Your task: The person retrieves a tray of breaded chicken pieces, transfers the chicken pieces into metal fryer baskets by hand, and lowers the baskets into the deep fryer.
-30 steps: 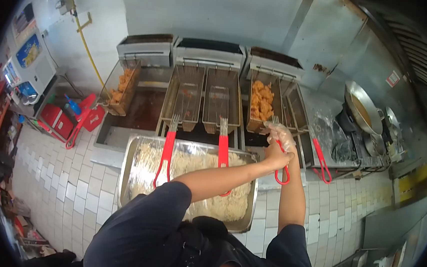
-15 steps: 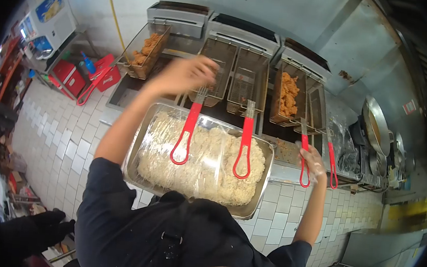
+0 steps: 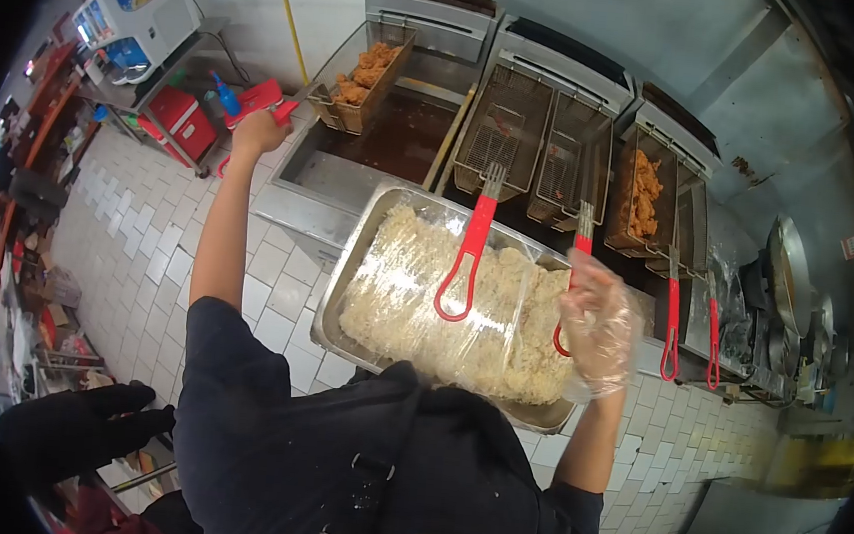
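My left hand is closed around the red handle of a fryer basket at the left fryer. Fried chicken pieces lie inside this basket, which is tilted above dark oil. My right hand, in a clear plastic glove, is smeared by motion in front of another basket's red handle; its grip is unclear. Below sits a metal tray of pale breaded pieces under clear plastic film. A second red handle reaches over the tray from a middle basket.
At the right fryer, another basket contains fried chicken, with two red handles pointing toward me. Pans stand along the right wall. A red box and a blue bottle are at the left, by tiled floor.
My left hand has moved left from above the middle baskets to the left basket's handle. My right hand has moved from the right basket's handle to beside a middle basket's handle. The view has shifted.
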`<state>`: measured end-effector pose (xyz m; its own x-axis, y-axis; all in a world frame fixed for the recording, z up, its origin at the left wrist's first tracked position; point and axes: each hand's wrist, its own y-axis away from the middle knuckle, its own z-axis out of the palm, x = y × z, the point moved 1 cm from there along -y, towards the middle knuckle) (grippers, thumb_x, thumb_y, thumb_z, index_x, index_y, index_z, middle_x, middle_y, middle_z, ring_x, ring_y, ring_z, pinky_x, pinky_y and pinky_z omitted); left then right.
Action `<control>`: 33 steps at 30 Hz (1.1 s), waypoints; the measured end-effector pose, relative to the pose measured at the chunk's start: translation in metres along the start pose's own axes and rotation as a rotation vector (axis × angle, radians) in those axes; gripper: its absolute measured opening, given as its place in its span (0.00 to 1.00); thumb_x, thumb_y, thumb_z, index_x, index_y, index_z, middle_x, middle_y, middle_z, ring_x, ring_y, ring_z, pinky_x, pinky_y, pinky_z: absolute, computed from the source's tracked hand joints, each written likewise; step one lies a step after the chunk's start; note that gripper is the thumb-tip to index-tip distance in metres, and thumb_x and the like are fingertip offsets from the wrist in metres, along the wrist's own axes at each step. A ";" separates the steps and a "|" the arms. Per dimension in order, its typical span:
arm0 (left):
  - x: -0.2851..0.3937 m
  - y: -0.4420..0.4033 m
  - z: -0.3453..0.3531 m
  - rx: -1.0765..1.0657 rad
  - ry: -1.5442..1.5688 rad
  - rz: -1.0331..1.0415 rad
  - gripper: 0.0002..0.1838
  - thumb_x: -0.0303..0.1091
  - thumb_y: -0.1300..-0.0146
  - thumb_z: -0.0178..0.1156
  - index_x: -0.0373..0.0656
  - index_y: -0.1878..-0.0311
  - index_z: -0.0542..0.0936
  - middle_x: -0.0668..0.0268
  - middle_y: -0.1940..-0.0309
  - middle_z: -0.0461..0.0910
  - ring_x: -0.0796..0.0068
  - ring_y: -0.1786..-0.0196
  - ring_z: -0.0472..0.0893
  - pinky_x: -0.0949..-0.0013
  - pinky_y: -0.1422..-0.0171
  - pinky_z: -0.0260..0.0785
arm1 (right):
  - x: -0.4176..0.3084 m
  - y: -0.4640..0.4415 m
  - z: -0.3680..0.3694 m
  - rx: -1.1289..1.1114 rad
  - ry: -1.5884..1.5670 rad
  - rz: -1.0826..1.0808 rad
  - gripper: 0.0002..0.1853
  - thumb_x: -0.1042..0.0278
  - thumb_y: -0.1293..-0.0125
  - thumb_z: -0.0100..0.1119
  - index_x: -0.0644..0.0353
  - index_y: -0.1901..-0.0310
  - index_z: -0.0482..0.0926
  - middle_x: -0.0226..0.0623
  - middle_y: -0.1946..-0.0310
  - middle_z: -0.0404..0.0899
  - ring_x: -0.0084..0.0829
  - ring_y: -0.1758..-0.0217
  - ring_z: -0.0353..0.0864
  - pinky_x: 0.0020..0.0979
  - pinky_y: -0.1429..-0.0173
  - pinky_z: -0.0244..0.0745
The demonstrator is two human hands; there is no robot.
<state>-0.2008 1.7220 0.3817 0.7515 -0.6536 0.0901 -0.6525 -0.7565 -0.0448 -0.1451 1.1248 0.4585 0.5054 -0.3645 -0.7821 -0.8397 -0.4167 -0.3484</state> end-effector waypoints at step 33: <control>-0.045 -0.047 -0.006 -0.505 1.006 0.154 0.10 0.20 0.49 0.58 0.43 0.63 0.75 0.69 0.78 0.76 0.84 0.81 0.70 0.78 0.80 0.57 | -0.042 -0.116 0.181 -0.319 -1.088 0.457 0.13 0.78 0.43 0.62 0.56 0.62 0.67 0.23 0.81 0.63 0.17 0.86 0.62 0.23 0.83 0.60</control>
<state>-0.2043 1.7868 0.3859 0.3896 -0.2498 0.8865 -0.8668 -0.4249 0.2612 -0.1049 1.3395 0.4387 -0.3815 0.2926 -0.8768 -0.7329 -0.6738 0.0940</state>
